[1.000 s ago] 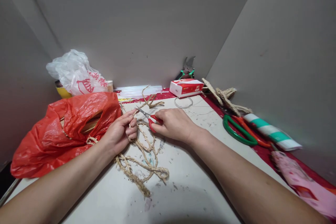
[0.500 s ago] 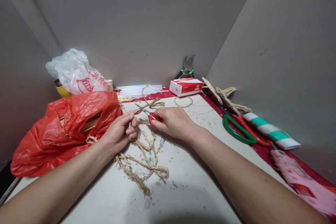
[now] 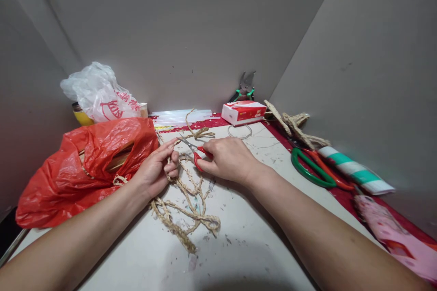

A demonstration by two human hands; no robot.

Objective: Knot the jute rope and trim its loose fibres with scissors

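Braided straw rope lies in loose loops across the white tabletop, and one strand runs up into my left hand. The thumb and fingers of that hand pinch the strand near its upper end. My right hand is closed around the red handles of small scissors. Their metal blades are parted and point left, close to the fingertips of my left hand. Whether the blades touch the strand, I cannot tell. Just beyond the blades lies another piece of straw cord.
A red plastic bag and a white bag stand left. At the back are clear sticks, a tissue pack, wire and pruners. Green-handled shears, a striped roll and a pink item line the right.
The scissors' blades have opened wider, with the handles spread further apart in my right hand. My left hand keeps its pinch on the rope. The whole view has shifted slightly.
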